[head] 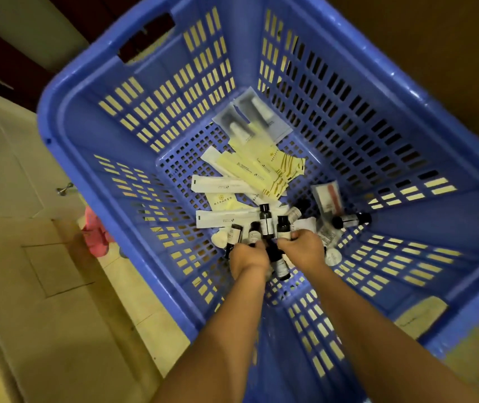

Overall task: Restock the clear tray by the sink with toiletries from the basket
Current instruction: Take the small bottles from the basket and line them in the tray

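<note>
Forearms reach into the blue basket (pixel 436 228). Left hand (pixel 248 257) and right hand (pixel 302 248) curl among small dark bottles (pixel 267 221) on its floor; whether either actually holds one cannot be told. The bottles are judged light, rigid and slick; grasp round the body.

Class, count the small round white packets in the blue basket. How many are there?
2. One round packet lies just left of the left hand; the other packet lies right of the right hand. More may be hidden beneath the hands.
</note>
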